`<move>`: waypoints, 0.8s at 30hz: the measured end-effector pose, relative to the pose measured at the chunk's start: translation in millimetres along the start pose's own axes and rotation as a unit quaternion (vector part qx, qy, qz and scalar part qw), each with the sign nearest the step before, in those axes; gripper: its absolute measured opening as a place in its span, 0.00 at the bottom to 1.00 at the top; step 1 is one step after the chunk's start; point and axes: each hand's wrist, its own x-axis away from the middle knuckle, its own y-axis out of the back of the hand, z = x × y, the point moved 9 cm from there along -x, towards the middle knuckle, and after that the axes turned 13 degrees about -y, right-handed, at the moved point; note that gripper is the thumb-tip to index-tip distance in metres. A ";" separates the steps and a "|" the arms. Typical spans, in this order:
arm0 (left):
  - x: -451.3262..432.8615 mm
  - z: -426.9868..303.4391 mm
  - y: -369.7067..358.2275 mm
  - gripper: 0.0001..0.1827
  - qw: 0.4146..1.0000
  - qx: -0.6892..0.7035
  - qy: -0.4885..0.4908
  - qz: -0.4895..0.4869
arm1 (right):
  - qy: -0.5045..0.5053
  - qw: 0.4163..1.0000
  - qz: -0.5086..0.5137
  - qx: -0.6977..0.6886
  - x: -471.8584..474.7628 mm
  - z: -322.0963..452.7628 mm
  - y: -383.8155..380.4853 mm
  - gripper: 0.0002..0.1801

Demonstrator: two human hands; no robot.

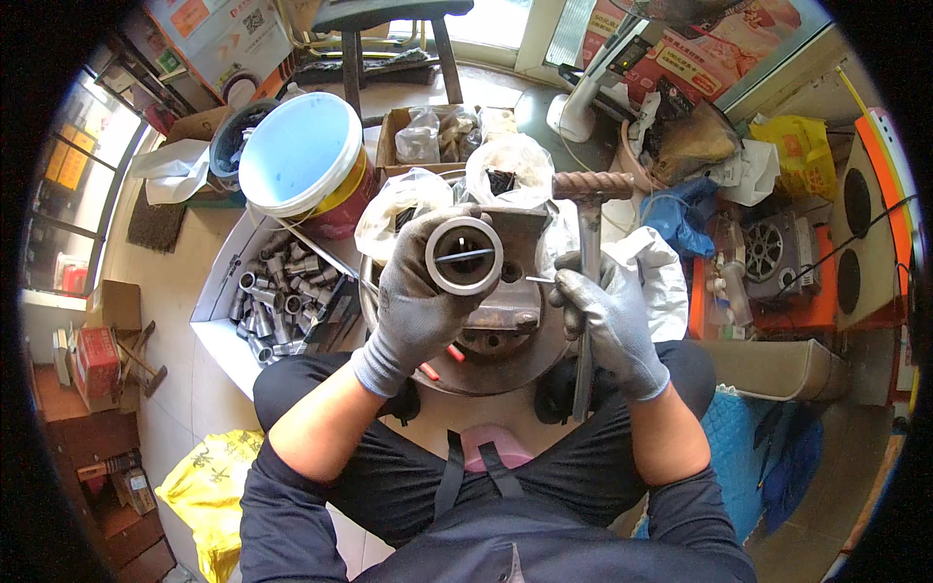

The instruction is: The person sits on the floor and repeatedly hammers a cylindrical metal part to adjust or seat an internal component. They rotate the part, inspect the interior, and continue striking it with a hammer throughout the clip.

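Note:
My left hand (426, 291), in a grey work glove, grips a metal pipe fitting (466, 286) with its round opening facing up; a thin bar shows across its inside. In my gloved right hand (601, 302) is a hammer (589, 233), with a ribbed rebar head and a metal handle pointing down. A short thin pin (540, 279) sticks out from the right fingertips towards the fitting. Beneath both hands stands a steel anvil block (503, 313) on a round metal base (474, 382). Red tool handles (441, 364) lie on the base under my left wrist.
A white box (219, 321) of metal socket fittings (280, 291) and a large bucket (299, 157) stand left. Plastic bags (510, 171) and a cardboard box (386, 142) sit beyond the anvil. A stool (393, 11) and fan base (572, 116) stand farther off. A gas stove (773, 248) is right.

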 end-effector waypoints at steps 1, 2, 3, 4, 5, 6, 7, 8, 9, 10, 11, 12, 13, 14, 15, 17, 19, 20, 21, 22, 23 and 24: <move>1.7 4.9 2.4 0.33 1.000 0.010 0.023 -0.014 | -0.017 1.000 -0.002 0.004 0.2 -7.9 -0.5 0.08; 0.1 6.2 6.2 0.32 1.000 -0.014 0.020 -0.012 | -0.037 0.999 0.017 -0.010 3.0 -16.6 -2.2 0.08; 0.2 7.7 11.1 0.31 0.999 -0.034 0.023 -0.015 | -0.018 0.999 0.018 0.026 7.2 -19.2 -3.1 0.08; 0.4 12.0 13.6 0.28 0.999 -0.003 0.036 -0.030 | 0.007 0.998 0.015 0.063 8.4 -19.8 -3.9 0.08; -2.0 9.7 15.7 0.26 0.999 0.023 0.004 -0.046 | 0.032 0.994 0.013 0.100 10.0 -20.1 -4.0 0.08; -4.7 10.6 19.6 0.26 0.999 0.001 -0.001 -0.037 | 0.036 0.994 0.027 0.102 13.8 -24.5 -3.8 0.07; -6.1 12.9 21.9 0.26 0.999 -0.017 0.003 -0.027 | 0.007 0.992 0.033 0.118 12.2 -34.7 -3.6 0.07; -3.1 20.9 20.1 0.26 0.999 0.022 0.041 -0.016 | 0.034 0.985 0.059 0.159 22.1 -37.2 -4.9 0.08; -5.7 24.8 20.9 0.25 0.997 0.061 0.053 -0.008 | 0.044 0.972 0.065 0.219 23.8 -40.9 -4.4 0.08; -3.4 29.6 18.9 0.24 0.984 0.157 0.074 -0.030 | 0.084 0.956 0.061 0.275 27.6 -43.8 -7.6 0.08; -1.3 39.6 18.8 0.23 0.965 0.224 0.126 -0.049 | 0.125 0.933 0.055 0.332 34.3 -49.8 -12.1 0.09; -1.6 40.2 19.3 0.21 0.962 0.237 0.124 -0.047 | 0.163 0.898 0.034 0.407 37.5 -57.1 -15.9 0.09; 0.7 46.2 21.4 0.19 0.957 0.239 0.152 -0.061 | 0.169 0.886 0.022 0.430 39.5 -70.0 -19.4 0.09; 2.9 46.2 22.2 0.18 0.954 0.248 0.160 -0.048 | 0.156 0.895 0.018 0.417 36.2 -84.2 -21.3 0.10; 3.7 46.3 22.1 0.19 0.947 0.276 0.156 -0.054 | 0.157 0.902 0.018 0.402 35.9 -97.8 -24.2 0.10; 5.0 46.2 20.2 0.21 0.932 0.324 0.155 -0.042 | 0.130 0.902 -0.003 0.412 28.1 -125.3 -24.6 0.13; 3.7 45.3 22.9 0.21 0.966 0.226 0.126 -0.006 | 0.137 0.906 -0.041 0.399 19.5 -140.2 -23.2 0.13; 3.4 46.7 23.7 0.21 0.976 0.184 0.120 0.002 | 0.172 0.900 -0.036 0.398 20.7 -142.7 -27.2 0.13; 2.2 45.7 23.3 0.21 0.975 0.193 0.106 0.004 | 0.178 0.894 -0.044 0.408 18.9 -147.0 -28.5 0.13; 1.8 47.0 23.6 0.21 0.972 0.207 0.108 -0.006 | 0.195 0.889 -0.052 0.412 19.6 -148.3 -29.8 0.13; 0.9 47.7 23.5 0.20 0.973 0.203 0.109 -0.003 | 0.197 0.881 -0.055 0.427 19.4 -150.3 -31.1 0.13; 4.6 53.7 23.4 0.19 0.967 0.205 0.149 -0.013 | 0.211 0.873 -0.058 0.437 23.1 -149.6 -32.8 0.13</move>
